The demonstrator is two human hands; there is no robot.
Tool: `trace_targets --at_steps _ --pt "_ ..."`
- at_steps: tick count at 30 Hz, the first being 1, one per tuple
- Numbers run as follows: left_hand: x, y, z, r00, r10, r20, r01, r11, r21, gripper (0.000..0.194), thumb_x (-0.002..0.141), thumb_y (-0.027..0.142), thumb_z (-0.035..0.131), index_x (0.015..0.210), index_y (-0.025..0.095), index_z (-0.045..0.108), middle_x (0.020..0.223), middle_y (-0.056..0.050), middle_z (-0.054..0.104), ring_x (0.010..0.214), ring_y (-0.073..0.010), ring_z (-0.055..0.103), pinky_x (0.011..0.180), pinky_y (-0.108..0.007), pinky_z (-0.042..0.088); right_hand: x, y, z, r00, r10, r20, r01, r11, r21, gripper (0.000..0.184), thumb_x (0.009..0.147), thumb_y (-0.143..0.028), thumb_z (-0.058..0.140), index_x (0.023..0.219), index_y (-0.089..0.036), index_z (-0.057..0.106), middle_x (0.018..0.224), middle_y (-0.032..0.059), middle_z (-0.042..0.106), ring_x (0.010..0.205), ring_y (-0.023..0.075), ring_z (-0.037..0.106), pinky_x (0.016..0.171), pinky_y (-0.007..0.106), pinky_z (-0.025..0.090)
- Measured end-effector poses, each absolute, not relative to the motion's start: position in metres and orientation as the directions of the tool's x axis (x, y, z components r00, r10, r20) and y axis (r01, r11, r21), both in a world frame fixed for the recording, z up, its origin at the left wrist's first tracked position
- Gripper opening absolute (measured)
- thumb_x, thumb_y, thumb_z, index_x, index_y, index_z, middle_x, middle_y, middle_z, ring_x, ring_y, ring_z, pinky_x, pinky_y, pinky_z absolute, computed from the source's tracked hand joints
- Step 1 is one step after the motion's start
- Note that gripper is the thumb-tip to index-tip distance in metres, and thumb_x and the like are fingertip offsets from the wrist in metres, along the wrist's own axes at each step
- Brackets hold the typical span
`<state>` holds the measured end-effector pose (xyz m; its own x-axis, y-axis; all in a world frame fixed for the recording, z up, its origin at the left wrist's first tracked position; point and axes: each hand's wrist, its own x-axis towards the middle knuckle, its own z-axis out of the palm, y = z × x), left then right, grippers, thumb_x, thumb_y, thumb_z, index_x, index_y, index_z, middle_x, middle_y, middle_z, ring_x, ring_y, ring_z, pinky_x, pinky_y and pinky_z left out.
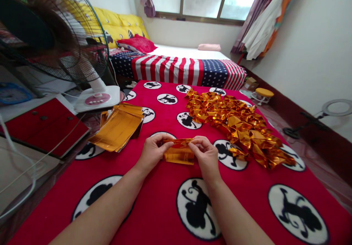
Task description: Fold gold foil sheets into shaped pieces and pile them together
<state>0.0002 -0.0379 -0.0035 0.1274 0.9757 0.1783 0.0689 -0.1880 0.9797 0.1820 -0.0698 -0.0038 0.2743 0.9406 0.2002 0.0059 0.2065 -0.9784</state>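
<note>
Head view: my left grip (153,149) and right grip (205,154) pinch the far edge of a shiny gold foil rectangle (179,156), left of heaped gold foil shapes (233,118).

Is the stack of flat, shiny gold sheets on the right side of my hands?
No, the stack of flat, shiny gold sheets lies to the left of your left hand.
</note>
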Motion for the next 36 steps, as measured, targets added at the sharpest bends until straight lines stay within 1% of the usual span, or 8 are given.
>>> trace_targets --at_steps 4,8,11,15,18,22,28,36 --pt "0.0 -0.038 -0.005 0.144 0.973 0.182 0.077 -0.195 0.978 0.017 0.075 0.028 0.072 0.085 0.015 0.073 0.087 -0.007 0.073 0.082 -0.0193 0.067 0.075 -0.027 0.053 0.184 -0.07 -0.003 0.261 0.932 0.25 0.089 0.235 -0.968 0.013 0.075 -0.032 0.074 0.073 -0.02 0.07 0.115 0.009 0.064 0.104 0.0234 0.061 0.071 0.028 0.052" --pt "-0.002 -0.037 -0.008 0.152 0.97 0.192 0.094 -0.208 0.974 0.018 0.077 0.03 0.071 0.087 0.015 0.072 0.09 -0.008 0.073 0.083 -0.02 0.068 0.075 -0.028 0.053 0.182 -0.071 -0.003 0.227 0.964 0.136 -0.065 0.155 -0.986 0.014 0.074 -0.032 0.075 0.076 -0.02 0.069 0.092 0.0055 0.071 0.083 0.0196 0.066 0.072 0.03 0.053" --pt "-0.003 -0.037 -0.009 0.156 0.963 0.218 0.154 -0.242 0.958 0.019 0.08 0.03 0.07 0.092 0.016 0.073 0.094 -0.008 0.073 0.087 -0.0206 0.067 0.078 -0.029 0.053 0.18 -0.071 -0.003 0.263 0.96 0.096 -0.087 0.122 -0.989 0.017 0.071 -0.033 0.078 0.074 -0.019 0.069 0.076 0.0022 0.07 0.069 0.0163 0.063 0.066 0.028 0.051" --pt "-0.004 -0.037 -0.006 0.133 0.923 0.361 0.272 -0.384 0.882 0.026 0.078 0.028 0.073 0.103 0.022 0.073 0.102 -0.006 0.069 0.096 -0.0201 0.064 0.089 -0.032 0.05 0.179 -0.071 -0.002 0.31 0.945 0.107 -0.076 0.137 -0.988 0.019 0.069 -0.035 0.079 0.072 -0.019 0.069 0.072 0.0016 0.069 0.068 0.0159 0.062 0.065 0.027 0.049" --pt "-0.004 -0.037 -0.003 0.094 0.868 0.488 0.352 -0.488 0.799 0.024 0.075 0.026 0.076 0.099 0.026 0.076 0.116 -0.007 0.061 0.109 -0.022 0.058 0.099 -0.037 0.046 0.179 -0.071 -0.001 0.314 0.944 0.098 -0.087 0.131 -0.988 0.02 0.068 -0.036 0.08 0.072 -0.019 0.07 0.07 0.0013 0.069 0.066 0.0155 0.061 0.063 0.027 0.049" --pt "-0.004 -0.039 0.001 0.113 0.848 0.519 0.377 -0.519 0.767 0.019 0.075 0.026 0.077 0.094 0.026 0.076 0.127 -0.007 0.057 0.118 -0.0237 0.055 0.103 -0.039 0.044 0.178 -0.072 -0.001 0.29 0.954 0.072 -0.132 0.114 -0.985 0.021 0.067 -0.036 0.081 0.071 -0.019 0.07 0.07 0.0012 0.068 0.065 0.015 0.061 0.063 0.026 0.05" --pt "-0.004 -0.039 0.002 0.24 0.847 0.475 0.393 -0.532 0.75 0.009 0.075 0.027 0.077 0.083 0.023 0.076 0.106 -0.007 0.07 0.102 -0.0219 0.063 0.092 -0.036 0.048 0.177 -0.072 -0.003 0.246 0.968 0.057 -0.177 0.102 -0.979 0.02 0.067 -0.034 0.081 0.074 -0.019 0.07 0.073 0.001 0.07 0.066 0.0148 0.062 0.065 0.027 0.051" --pt "-0.002 -0.041 0.003 0.22 0.84 0.496 0.377 -0.542 0.751 0.002 0.076 0.024 0.075 0.075 0.022 0.076 0.083 -0.004 0.074 0.081 -0.019 0.066 0.081 -0.032 0.048 0.177 -0.072 -0.003 0.13 0.98 0.149 -0.127 0.166 -0.978 0.015 0.069 -0.028 0.078 0.079 -0.021 0.071 0.084 0.002 0.07 0.078 0.0172 0.065 0.073 0.028 0.052"
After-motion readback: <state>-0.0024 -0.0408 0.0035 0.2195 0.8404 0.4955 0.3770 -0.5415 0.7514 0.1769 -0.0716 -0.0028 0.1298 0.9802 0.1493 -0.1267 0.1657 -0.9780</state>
